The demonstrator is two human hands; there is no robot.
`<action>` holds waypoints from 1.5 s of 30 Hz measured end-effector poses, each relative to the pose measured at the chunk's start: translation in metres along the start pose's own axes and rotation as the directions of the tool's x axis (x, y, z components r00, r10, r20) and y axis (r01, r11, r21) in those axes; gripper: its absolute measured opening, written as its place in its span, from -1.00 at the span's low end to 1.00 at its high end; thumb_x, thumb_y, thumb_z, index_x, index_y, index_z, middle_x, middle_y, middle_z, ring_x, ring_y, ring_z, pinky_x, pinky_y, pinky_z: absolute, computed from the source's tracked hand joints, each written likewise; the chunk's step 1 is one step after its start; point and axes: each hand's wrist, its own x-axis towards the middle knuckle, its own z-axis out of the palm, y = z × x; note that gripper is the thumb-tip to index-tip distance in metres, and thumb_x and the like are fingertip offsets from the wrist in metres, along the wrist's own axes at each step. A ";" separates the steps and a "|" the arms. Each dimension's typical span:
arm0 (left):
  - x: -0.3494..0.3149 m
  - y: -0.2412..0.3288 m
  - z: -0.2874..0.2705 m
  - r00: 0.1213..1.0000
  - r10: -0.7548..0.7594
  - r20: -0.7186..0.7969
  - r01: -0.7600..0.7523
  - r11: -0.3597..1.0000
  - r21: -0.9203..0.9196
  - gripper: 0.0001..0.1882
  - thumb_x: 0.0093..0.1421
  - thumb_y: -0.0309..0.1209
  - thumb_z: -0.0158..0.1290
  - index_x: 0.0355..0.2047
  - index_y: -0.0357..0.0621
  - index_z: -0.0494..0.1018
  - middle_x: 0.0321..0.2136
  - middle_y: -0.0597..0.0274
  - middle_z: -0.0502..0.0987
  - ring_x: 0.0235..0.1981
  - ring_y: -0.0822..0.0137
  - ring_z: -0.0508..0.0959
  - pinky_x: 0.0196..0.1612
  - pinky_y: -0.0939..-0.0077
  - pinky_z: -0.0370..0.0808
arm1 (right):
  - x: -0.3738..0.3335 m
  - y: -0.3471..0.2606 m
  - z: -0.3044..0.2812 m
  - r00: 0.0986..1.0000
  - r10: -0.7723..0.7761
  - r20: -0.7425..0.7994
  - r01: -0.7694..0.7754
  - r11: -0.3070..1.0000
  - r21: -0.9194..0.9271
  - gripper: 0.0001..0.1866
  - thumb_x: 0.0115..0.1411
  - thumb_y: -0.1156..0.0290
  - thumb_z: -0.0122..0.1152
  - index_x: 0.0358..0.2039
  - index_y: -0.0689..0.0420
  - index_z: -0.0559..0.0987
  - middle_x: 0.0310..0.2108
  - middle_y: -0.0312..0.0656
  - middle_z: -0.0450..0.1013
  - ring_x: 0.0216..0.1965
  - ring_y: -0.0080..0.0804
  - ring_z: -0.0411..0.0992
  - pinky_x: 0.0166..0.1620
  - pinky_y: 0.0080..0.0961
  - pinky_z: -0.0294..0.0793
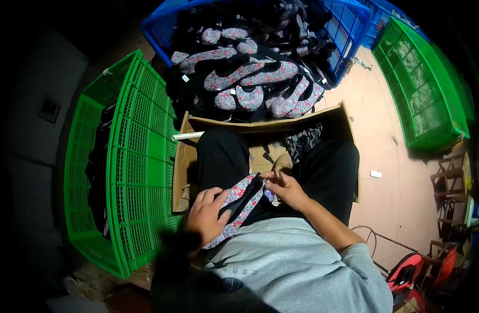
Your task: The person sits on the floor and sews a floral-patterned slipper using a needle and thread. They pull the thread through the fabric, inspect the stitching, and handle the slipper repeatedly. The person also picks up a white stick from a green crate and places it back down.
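Observation:
Across my lap lies a floral cloth shoe upper (241,203), grey with red flowers and a black lining. My left hand (204,215) grips its near side, the thumb at the dark opening and the fingers over the outer cloth. At its far end, my right hand (287,192) pinches the edge between thumb and fingertips. Just beyond the right hand is a tan rounded object (283,161) whose kind I cannot make out. Below the right fingers a small purplish, shiny thing (269,196) partly shows.
An opened cardboard box (265,125) stands around my knees, with crumpled dark material (303,143) inside. Beyond it, similar floral pieces (250,78) spill from a blue crate (349,31). Green crates stand left (145,182) and far right (422,88). A white object (375,174) lies on the floor.

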 end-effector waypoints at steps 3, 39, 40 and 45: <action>0.016 0.001 -0.001 0.988 0.151 -0.024 -0.152 0.985 -0.080 -0.49 0.04 -0.41 0.20 0.04 -0.21 0.42 -0.04 0.03 0.42 0.02 0.02 0.40 0.11 0.26 0.35 | 0.000 0.002 0.008 0.997 0.080 -0.020 -0.076 0.984 0.159 -0.61 0.27 0.46 0.19 0.10 0.11 0.37 -0.25 -0.40 0.43 -0.31 -0.67 0.36 -0.23 -0.69 0.39; 0.137 -0.024 0.080 0.990 -0.081 0.117 0.142 0.576 -0.805 -0.83 0.18 -0.49 0.13 -0.48 -0.34 0.42 -0.60 0.32 0.37 -0.54 0.57 0.37 -0.46 0.60 0.35 | 0.019 -0.024 -0.031 0.955 0.272 0.122 -0.289 0.944 0.156 -0.59 0.45 0.14 -0.21 0.11 0.17 0.28 -0.28 -0.18 0.45 -0.50 -0.59 0.32 -0.51 -0.75 0.26; 0.138 -0.030 0.087 0.985 -0.097 0.143 0.172 0.554 -0.815 -0.83 0.19 -0.47 0.12 -0.48 -0.32 0.42 -0.62 0.34 0.37 -0.55 0.58 0.36 -0.48 0.61 0.33 | 0.020 -0.017 -0.032 0.969 0.214 0.122 -0.225 0.971 0.086 -0.52 0.45 0.04 -0.26 0.13 0.19 0.23 -0.30 -0.23 0.45 -0.55 -0.62 0.25 -0.49 -0.73 0.25; 0.146 -0.043 0.088 0.928 -0.065 0.368 0.365 0.369 -0.855 -0.84 0.31 -0.39 0.03 -0.32 -0.24 0.50 -0.45 0.47 0.47 -0.40 0.63 0.40 -0.30 0.69 0.37 | 0.020 -0.035 -0.033 0.960 0.187 0.208 -0.178 0.982 -0.060 -0.46 0.40 -0.10 -0.21 0.06 0.15 0.25 -0.35 -0.27 0.44 -0.58 -0.70 0.13 -0.52 -0.75 0.12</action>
